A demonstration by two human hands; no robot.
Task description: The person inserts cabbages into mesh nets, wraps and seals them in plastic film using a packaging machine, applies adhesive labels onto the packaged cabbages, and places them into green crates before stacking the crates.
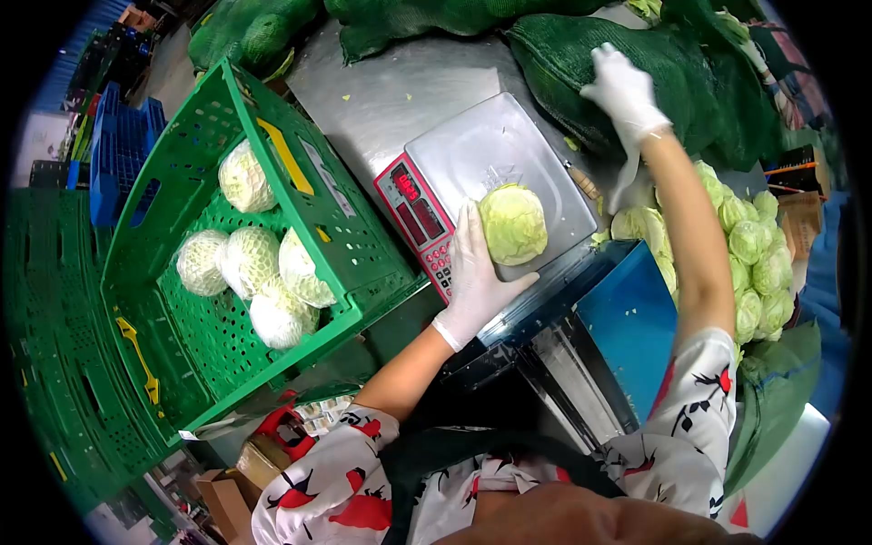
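Observation:
A pale green cabbage (513, 224) rests on the steel plate of a weighing scale (472, 145) with a lit red display. My gloved left hand (478, 277) is beside the cabbage at its lower left, fingers spread and touching its side, not wrapped round it. At the upper right, my gloved right hand (622, 89) lies on a dark green mesh sack (563, 68), fingers apart, with a loose piece of glove or film hanging below the wrist. A knife with a wooden handle (582, 181) lies right of the scale plate.
Left of the scale stands a green crate (363, 232) holding several net-wrapped cabbages (248, 261). Several bare cabbages (752, 245) are piled at the right. A blue panel (627, 318) stands below the scale. More mesh sacks (263, 32) lie along the back.

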